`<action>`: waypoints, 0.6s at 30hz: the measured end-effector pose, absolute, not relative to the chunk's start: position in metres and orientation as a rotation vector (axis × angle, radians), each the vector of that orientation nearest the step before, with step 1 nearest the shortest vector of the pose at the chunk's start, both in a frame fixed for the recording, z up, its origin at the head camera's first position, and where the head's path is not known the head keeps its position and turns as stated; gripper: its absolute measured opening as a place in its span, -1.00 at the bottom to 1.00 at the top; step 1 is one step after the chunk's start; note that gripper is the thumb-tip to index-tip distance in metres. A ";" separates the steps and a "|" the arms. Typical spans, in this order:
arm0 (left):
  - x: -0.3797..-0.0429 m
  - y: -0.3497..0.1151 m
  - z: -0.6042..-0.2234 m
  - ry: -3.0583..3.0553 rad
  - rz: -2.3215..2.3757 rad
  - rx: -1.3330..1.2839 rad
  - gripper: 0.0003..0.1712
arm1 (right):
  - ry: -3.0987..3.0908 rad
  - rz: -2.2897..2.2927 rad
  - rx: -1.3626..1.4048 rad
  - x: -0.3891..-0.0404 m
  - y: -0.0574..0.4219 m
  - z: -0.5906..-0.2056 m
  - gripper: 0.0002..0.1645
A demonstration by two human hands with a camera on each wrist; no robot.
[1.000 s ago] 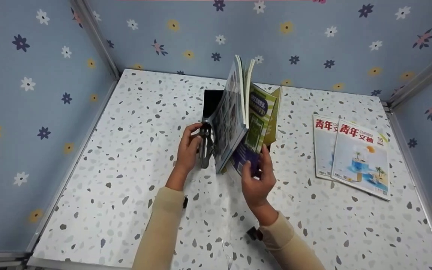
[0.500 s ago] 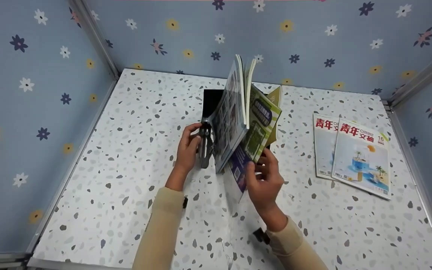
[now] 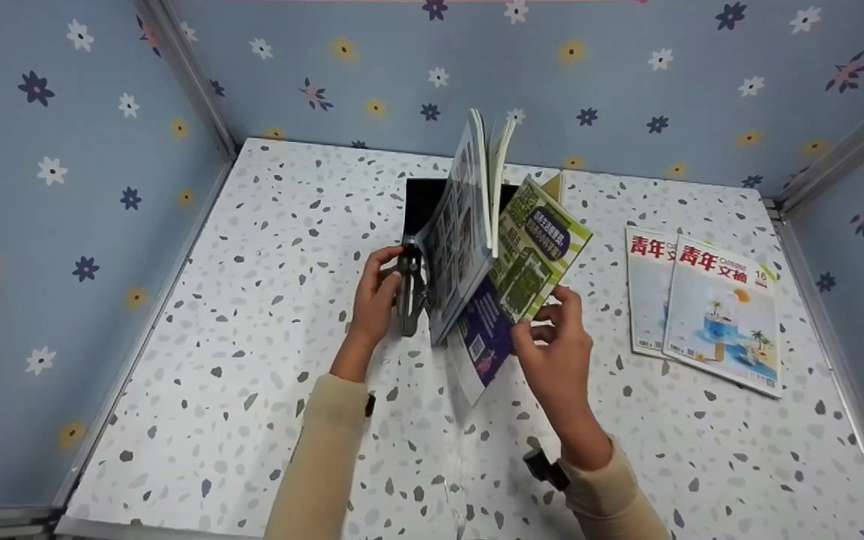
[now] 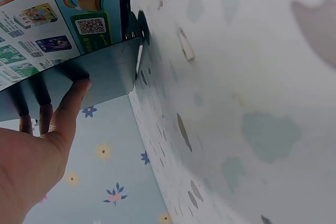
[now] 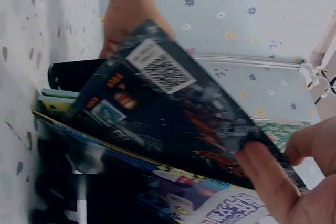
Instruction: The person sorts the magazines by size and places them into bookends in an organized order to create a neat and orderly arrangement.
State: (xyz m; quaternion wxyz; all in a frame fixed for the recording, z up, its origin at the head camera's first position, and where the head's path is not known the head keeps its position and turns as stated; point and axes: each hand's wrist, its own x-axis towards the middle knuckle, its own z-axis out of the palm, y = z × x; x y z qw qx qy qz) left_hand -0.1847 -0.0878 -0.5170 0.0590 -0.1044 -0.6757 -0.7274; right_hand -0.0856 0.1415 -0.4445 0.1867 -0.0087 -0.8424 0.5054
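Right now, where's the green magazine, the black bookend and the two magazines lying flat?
green magazine (image 3: 541, 247), head view, front cover.
black bookend (image 3: 423, 199), head view, upright plate.
two flat magazines (image 3: 724, 315), head view, top cover.

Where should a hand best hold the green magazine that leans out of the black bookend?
Pinch the green magazine at its free lower corner, coming from the right, where the right hand already grips. Its spine end is wedged among upright magazines against the bookend.
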 end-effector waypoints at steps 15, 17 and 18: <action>-0.184 -0.089 -0.517 -2.046 -2.209 -0.300 -0.54 | -2.339 1.531 0.109 -0.080 0.131 -0.440 -0.77; -0.184 -0.089 -0.517 -2.045 -2.218 -0.302 -0.54 | -2.288 1.479 0.143 -0.083 0.128 -0.444 -0.79; -0.184 -0.089 -0.517 -2.041 -2.223 -0.299 -0.54 | -2.268 1.438 0.162 -0.086 0.127 -0.446 -0.80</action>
